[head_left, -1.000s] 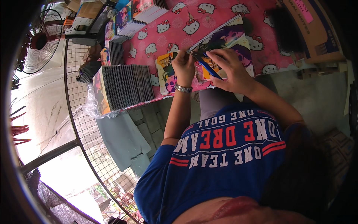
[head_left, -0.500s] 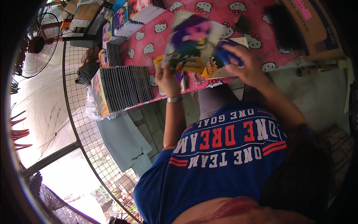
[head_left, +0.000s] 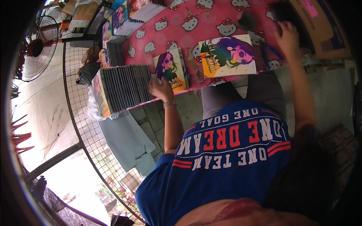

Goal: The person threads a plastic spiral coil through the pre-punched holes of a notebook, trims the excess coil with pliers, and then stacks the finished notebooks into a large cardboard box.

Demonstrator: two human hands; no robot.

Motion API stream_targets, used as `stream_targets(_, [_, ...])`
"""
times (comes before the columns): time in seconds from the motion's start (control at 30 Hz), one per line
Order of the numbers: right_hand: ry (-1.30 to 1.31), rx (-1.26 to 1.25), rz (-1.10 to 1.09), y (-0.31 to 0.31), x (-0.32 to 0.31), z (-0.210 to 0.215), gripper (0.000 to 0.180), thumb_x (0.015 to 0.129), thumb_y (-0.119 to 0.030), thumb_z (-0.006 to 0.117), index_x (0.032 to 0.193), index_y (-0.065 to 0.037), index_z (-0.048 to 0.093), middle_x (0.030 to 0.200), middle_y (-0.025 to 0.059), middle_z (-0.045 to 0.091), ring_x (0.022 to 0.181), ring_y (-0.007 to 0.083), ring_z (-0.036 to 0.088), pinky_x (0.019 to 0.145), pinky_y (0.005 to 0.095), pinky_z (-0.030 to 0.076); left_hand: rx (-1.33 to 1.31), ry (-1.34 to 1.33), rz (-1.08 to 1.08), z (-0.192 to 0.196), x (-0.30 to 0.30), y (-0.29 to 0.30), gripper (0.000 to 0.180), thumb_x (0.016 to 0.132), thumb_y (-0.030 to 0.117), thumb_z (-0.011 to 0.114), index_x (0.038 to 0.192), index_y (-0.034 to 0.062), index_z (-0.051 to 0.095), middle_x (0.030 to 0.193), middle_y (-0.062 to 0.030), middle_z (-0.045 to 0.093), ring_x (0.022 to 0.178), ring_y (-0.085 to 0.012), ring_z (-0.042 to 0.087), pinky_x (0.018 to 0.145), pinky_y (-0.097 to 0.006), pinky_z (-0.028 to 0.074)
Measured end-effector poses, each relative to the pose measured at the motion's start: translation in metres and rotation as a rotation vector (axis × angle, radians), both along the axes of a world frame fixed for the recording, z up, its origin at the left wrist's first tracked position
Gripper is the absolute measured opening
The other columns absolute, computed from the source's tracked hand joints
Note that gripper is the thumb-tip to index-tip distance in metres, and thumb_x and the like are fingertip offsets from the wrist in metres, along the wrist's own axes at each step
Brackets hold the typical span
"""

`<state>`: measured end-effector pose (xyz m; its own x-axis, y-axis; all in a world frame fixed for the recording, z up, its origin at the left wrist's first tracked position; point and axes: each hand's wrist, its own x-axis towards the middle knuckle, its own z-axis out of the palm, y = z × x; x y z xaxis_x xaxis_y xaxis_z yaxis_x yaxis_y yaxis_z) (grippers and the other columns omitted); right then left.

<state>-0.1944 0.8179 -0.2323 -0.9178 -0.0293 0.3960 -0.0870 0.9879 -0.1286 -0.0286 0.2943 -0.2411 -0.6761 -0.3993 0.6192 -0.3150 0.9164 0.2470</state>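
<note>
Nearest the camera is the person's blue T-shirt point(head_left: 226, 158) with white and red lettering, filling the lower middle of the view. From it the left forearm rises to the left hand point(head_left: 161, 89), which wears a thin metal bracelet point(head_left: 169, 104) at the wrist. This hand rests at the near edge of the desk point(head_left: 211, 22), which is covered in a pink cloth printed with white cat faces. Its fingers touch the lower left corner of a small spiral-bound notebook point(head_left: 171, 69) with a cartoon girl in purple and green on its cover; whether they pinch the cover or only press on it cannot be told.

Just to the left of that hand lies a long row of dark spiral-bound notebooks point(head_left: 126, 87) packed edge-up, partly wrapped in clear plastic and overhanging the desk edge. To the right of the small notebook, lying flat and apart from it, is a larger colourful cover sheet point(head_left: 228, 55) showing a green-haired cartoon girl on yellow and white.

Farther off, the right hand point(head_left: 288, 35) reaches to the far right of the desk with fingers spread loosely over a dark object point(head_left: 283, 13); it grips nothing that can be made out. Beside it lies a brown cardboard box point(head_left: 320, 26).

At the far left stand more stacks of notebooks point(head_left: 128, 19), a wire mesh fence point(head_left: 83, 124) and a round black fan point(head_left: 37, 49).
</note>
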Motion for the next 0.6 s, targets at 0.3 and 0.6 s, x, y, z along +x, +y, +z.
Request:
stream_targets(0.3, [-0.141, 0.306, -0.148, 0.016, -0.071, -0.018, 0.025, 0.087, -0.027, 0.058, 0.099, -0.007, 0.067, 0.103, 0.0103, 0.063, 0.1, 0.0281, 0.063, 0.077, 0.0432, 0.056, 0.3, -0.418, -0.942, 0.029, -0.153, 0.19, 0.022, 0.083, 0.013, 0.068, 0.103, 0.0072, 0.071, 0.108, -0.0139, 0.068, 0.105, -0.0347, 0.06, 0.091, -0.042, 0.048])
stream_targets(0.6, [-0.043, 0.232, -0.097, -0.012, -0.06, -0.017, 0.036, 0.09, -0.041, 0.058, 0.095, -0.007, 0.068, 0.101, 0.0108, 0.066, 0.096, 0.0292, 0.065, 0.077, 0.0438, 0.054, 0.466, -0.489, -0.906, 0.026, -0.161, 0.199, 0.019, 0.084, 0.012, 0.068, 0.102, 0.0071, 0.071, 0.098, -0.0168, 0.07, 0.091, -0.0342, 0.068, 0.078, -0.038, 0.053])
